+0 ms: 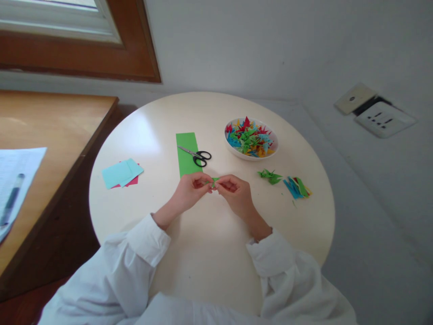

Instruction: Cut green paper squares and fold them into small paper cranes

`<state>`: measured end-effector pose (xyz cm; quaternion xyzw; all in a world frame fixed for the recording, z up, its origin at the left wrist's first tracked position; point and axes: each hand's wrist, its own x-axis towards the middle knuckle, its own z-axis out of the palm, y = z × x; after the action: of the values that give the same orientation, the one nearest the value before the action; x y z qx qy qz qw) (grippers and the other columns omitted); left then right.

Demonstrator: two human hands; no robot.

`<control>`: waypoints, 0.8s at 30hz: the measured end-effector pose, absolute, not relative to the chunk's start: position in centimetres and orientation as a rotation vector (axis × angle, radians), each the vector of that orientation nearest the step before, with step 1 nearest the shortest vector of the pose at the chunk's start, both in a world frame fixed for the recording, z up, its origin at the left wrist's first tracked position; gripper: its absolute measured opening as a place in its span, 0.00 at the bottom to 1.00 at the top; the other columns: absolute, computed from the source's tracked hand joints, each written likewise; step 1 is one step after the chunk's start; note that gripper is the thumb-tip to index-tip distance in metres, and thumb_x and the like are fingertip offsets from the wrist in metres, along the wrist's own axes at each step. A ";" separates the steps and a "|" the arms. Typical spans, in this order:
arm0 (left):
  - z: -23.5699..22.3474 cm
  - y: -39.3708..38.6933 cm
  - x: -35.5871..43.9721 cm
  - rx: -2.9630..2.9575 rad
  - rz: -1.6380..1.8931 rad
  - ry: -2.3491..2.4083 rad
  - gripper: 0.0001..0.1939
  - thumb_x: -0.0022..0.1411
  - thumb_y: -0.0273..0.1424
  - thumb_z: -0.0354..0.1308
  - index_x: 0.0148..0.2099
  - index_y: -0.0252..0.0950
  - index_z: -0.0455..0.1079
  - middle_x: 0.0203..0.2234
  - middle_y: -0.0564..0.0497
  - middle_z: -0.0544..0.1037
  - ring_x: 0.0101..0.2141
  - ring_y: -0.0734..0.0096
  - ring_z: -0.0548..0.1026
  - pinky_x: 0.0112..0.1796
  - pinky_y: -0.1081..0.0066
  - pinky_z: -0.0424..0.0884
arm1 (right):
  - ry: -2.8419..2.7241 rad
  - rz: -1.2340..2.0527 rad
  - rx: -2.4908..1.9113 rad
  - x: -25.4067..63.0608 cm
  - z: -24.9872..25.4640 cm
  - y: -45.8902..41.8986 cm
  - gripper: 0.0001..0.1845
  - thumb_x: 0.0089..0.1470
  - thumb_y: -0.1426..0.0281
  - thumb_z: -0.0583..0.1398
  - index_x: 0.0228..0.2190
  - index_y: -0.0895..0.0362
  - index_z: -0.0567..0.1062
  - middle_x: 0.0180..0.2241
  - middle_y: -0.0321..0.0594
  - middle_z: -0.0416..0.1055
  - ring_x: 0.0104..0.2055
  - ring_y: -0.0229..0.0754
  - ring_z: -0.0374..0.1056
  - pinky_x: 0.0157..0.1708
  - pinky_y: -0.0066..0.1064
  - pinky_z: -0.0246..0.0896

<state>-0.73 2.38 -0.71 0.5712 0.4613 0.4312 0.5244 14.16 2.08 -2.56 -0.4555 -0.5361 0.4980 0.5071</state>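
Observation:
Between my two hands is a small folded piece of green paper (214,181), pinched at both sides and mostly covered by fingertips. My left hand (193,189) grips it from the left, thumb and fingers pressed together. From the other side my right hand (236,192) pinches it the same way. Just beyond my left hand lies a green paper strip (184,159), with black-handled scissors (199,158) resting across it. A few green folded paper cranes (269,176) sit to the right of my right hand.
A white bowl (251,158) full of colourful paper cranes stands at the back right of the round table (209,280). Paper strips (297,188) lie at the right, light blue and red sheets (118,174) at the left. A wooden desk (64,117) holds a pen (12,198).

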 end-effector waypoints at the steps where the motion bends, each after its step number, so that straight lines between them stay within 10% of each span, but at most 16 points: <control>1: -0.8 2.4 -0.7 1.372 1.032 1.106 0.03 0.47 0.26 0.59 0.29 0.32 0.70 0.20 0.51 0.75 0.24 0.73 0.73 0.27 0.73 0.69 | -1.286 1.204 -1.099 14.2 -2.6 2.1 0.09 0.38 0.65 0.65 0.23 0.56 0.72 0.22 0.37 0.73 0.25 0.39 0.70 0.28 0.32 0.67; 24: -0.5 2.7 -0.7 1.023 1.090 1.039 0.08 0.43 0.29 0.64 0.27 0.31 0.70 0.18 0.53 0.75 0.21 0.74 0.73 0.27 0.73 0.68 | -1.167 1.341 -0.977 14.4 -2.9 2.8 0.14 0.46 0.65 0.61 0.34 0.56 0.64 0.23 0.35 0.73 0.23 0.36 0.69 0.21 0.27 0.61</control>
<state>-0.71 2.73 -0.51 0.4436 0.4508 0.4728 0.6136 14.45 2.76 -2.88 -0.4091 -0.4886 0.5614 0.5280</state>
